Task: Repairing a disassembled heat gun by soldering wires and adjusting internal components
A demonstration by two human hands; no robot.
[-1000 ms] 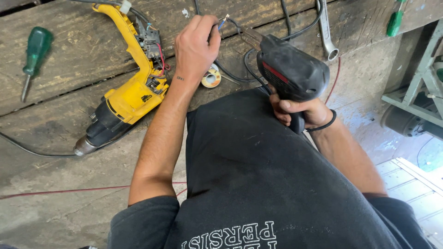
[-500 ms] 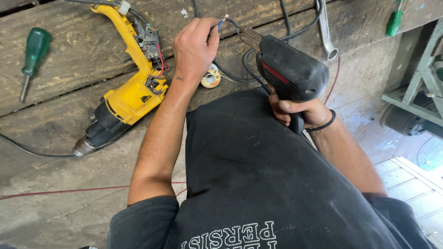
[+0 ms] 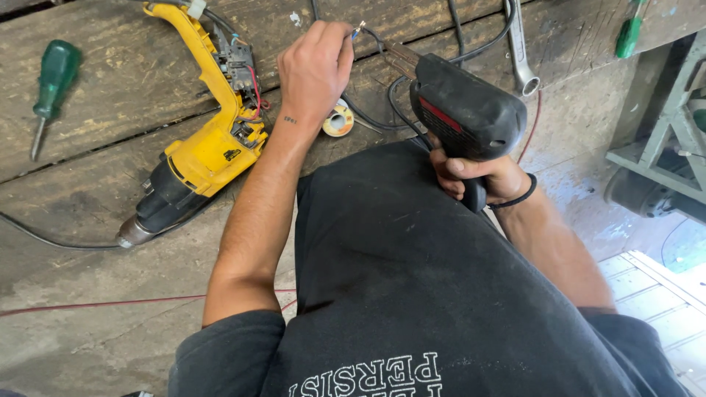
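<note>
My left hand (image 3: 315, 70) pinches the bare end of a thin wire (image 3: 358, 30) over a worn wooden workbench (image 3: 110, 220). My right hand (image 3: 478, 176) grips the handle of a black pistol-shaped soldering gun (image 3: 463, 110), whose tip reaches toward the wire end. A yellow and black power drill (image 3: 198, 147) lies opened on the bench left of my left forearm, its inner wiring exposed. A small spool of solder (image 3: 338, 120) sits just right of my left wrist.
A green-handled screwdriver (image 3: 50, 88) lies at the far left. A metal wrench (image 3: 518, 48) and black cables (image 3: 456, 29) lie at the top right. Another green handle (image 3: 631, 29) shows at the top edge. A red wire (image 3: 95, 303) crosses the bench. A green metal frame (image 3: 662, 147) stands right.
</note>
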